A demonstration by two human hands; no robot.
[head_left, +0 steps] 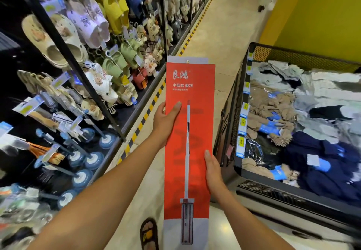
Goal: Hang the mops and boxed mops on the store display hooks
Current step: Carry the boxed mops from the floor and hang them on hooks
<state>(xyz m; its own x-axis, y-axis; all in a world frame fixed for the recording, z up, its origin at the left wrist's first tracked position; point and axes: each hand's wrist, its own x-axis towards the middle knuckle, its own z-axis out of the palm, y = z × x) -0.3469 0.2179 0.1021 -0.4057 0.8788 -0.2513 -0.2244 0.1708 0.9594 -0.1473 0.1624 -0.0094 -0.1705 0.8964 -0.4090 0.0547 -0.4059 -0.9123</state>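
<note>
1. Far left: display rack (64, 40), slippers (115, 9) hung high, round blue-rimmed heads on rods (93, 160) lower down. All of it off to the left of the box, past the striped floor edge. Probably calls for a swing leftward to reach a hook.
2. Left hand (166, 119): gripping the left edge of the boxed mop (197, 113) about halfway along, thumb flat across the red face, fingers hidden behind. The hand nearer both the rack and the far end of the box.
3. Boxed mop: held over the aisle between rack and bin, long axis running straight away from the body. Hang hole (188, 61) at the far end, beyond both hands, so likely to lead onto the hook. A long, flat, narrow carton with a red face, white characters, a printed flat mop and grey bands at each end.
4. Right hand (214, 169): clasping the right edge closer to the body, thumb on the face.
5. Far right: mesh bin (293, 52) heaped with socks (273, 113), to the right of the box.
</note>
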